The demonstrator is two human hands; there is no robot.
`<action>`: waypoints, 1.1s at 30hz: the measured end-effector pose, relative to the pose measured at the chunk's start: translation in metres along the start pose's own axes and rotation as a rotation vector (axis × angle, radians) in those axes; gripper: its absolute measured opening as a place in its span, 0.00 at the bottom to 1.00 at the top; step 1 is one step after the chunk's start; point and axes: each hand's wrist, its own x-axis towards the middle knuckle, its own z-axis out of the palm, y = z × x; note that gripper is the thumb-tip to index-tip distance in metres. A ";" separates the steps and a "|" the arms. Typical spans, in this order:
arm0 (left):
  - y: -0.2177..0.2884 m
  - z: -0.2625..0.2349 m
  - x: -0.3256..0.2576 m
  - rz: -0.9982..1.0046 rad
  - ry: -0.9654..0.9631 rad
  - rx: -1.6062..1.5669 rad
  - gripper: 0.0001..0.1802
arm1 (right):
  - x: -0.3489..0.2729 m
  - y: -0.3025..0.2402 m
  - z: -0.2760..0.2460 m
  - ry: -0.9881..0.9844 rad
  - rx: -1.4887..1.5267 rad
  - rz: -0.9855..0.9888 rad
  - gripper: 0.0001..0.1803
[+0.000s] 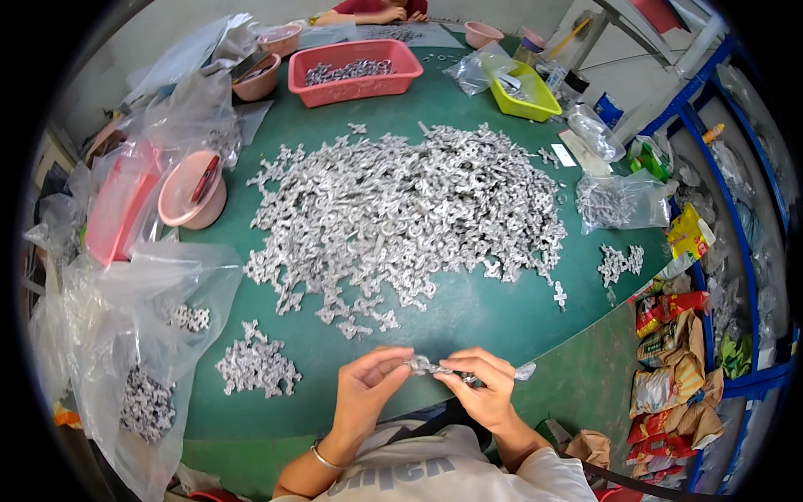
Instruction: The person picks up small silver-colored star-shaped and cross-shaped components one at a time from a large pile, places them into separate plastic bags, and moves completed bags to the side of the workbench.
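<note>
My left hand (pixel 365 386) is closed, pinching one end of a small grey metal casting (pixel 424 366) between thumb and fingers. At the other end of the same casting, the thumb and fingers of my right hand (pixel 483 387) close on it. More grey metal shows beneath my right fingers, too hidden to make out. Both hands are just above the table's near edge. Beyond them spreads a large heap of similar cross-shaped grey castings (pixel 410 209). To the left of my left hand lies a smaller pile of castings (pixel 258 365).
Clear plastic bags (pixel 196 276) crowd the green table's (pixel 468 314) left side, beside a pink bowl (pixel 194 201). A red tub (pixel 355 90) of metal parts and a yellow-green basket (pixel 535 102) stand farther back. Another person (pixel 381 12) sits at the far end. Blue shelving (pixel 736 192) flanks the right.
</note>
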 end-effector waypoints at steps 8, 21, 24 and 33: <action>-0.005 -0.003 0.011 -0.052 -0.035 0.112 0.12 | 0.012 0.059 -0.054 0.201 0.154 0.528 0.03; -0.001 -0.017 0.025 -0.078 0.067 0.121 0.12 | 0.164 0.220 -0.186 0.622 0.226 0.544 0.13; -0.001 -0.026 0.028 -0.080 0.094 0.105 0.12 | 0.188 0.247 -0.193 0.655 0.198 0.565 0.13; -0.003 -0.036 0.032 -0.075 0.201 0.102 0.11 | 0.227 0.277 -0.205 0.610 0.060 0.636 0.14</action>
